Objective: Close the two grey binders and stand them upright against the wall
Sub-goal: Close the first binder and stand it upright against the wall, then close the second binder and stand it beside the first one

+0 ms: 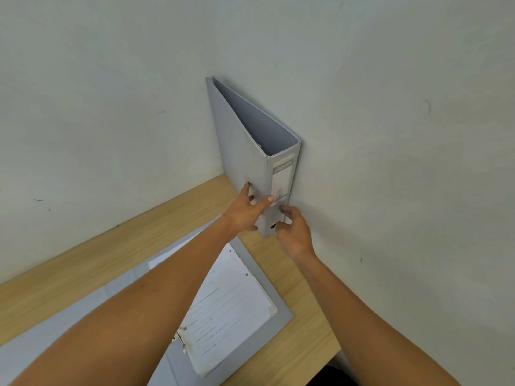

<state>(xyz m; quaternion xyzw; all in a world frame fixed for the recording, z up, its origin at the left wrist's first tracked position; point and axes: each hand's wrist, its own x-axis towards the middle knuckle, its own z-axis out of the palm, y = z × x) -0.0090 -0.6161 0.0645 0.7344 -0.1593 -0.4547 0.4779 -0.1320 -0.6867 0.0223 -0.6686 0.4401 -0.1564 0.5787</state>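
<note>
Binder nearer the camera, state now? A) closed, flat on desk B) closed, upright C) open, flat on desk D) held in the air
C: the open binder lies flat on the desk, pages showing; the left hand and right hand are on the upright binder.

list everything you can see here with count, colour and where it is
upright binder: 1, grey, closed, standing on the table in the corner, one cover at the right wall
spine label: 1, white with a grey band, on the upright binder's spine
open binder: 1, grey, lying flat on the table, partly under the arms
papers: 1 stack, white, printed, in the open binder
ring mechanism: 1, metal, beside the papers
table: 1, light wood
walls: 2, off-white, meeting in a corner
left-hand grip: fingers on the cover, thumb across the spine
right-hand grip: fingers curled at the spine's lower end
</note>
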